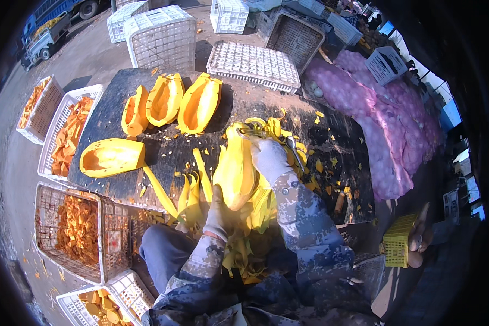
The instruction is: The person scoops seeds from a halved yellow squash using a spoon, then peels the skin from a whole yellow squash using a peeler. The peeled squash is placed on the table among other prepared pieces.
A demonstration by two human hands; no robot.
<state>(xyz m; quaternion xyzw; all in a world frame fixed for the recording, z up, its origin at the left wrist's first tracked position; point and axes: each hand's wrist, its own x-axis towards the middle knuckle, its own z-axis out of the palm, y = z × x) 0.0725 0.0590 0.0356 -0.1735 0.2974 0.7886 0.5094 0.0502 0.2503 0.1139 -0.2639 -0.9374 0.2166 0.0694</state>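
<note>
My gloved right hand grips a metal peeling tool, mostly hidden by the fingers, at the far end of a yellow peeled squash. My gloved left hand holds the near end of that squash, its thumb along the side. Long yellow peel strips hang off the table's near edge beneath it. Right of my right hand, a metal spoon lies on more peel. Several hollowed squash halves rest on the dark wooden table, including one at the back and one at the left.
Left of the table stand plastic crates of cut squash and orange scraps. Upturned white crates sit behind it. Purple net sacks line the right side, with a yellow crate nearer me. Seeds and peel bits litter the tabletop.
</note>
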